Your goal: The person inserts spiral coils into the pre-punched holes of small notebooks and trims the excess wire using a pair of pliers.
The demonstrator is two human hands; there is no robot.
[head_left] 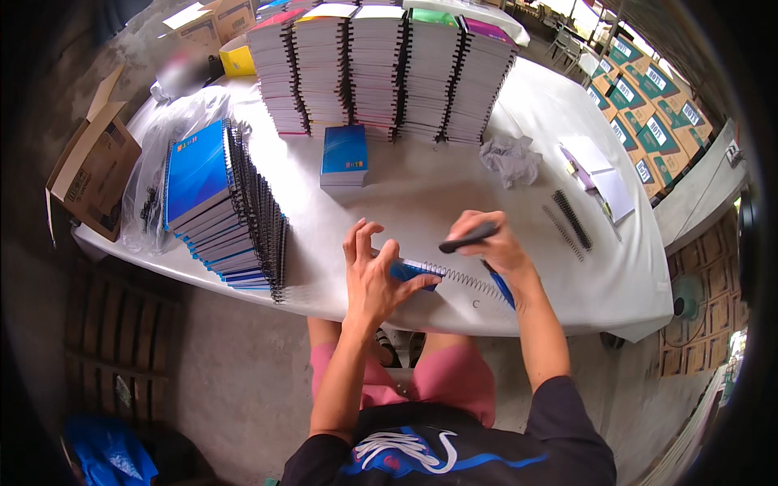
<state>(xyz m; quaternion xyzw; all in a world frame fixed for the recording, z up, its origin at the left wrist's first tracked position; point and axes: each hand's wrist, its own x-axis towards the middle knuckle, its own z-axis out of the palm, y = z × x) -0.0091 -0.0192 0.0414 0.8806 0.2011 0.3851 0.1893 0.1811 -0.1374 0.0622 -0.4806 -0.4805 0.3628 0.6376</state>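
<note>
My left hand (pixel 373 279) grips a small blue notebook (pixel 415 275) at the table's near edge, thumb over its cover. A loose wire coil (pixel 470 280) runs from the notebook's edge toward the right. Above the coil, my right hand (pixel 504 247) is closed around a tool with a thick black handle (pixel 470 236); its working end is hidden. A slim blue piece (pixel 501 285) shows below that hand, and I cannot tell whether it belongs to the tool. Beyond my hands stands a small stack of blue notebooks (pixel 344 154).
Spiral-bound blue notebooks (pixel 198 178) are piled at left, beside an open carton (pixel 96 170). Tall notebook stacks (pixel 377 69) stand at the back. Crumpled plastic (pixel 510 159), black coils (pixel 572 219) and an opened white-paged book (pixel 600 174) lie at right on the white-covered table (pixel 324 259).
</note>
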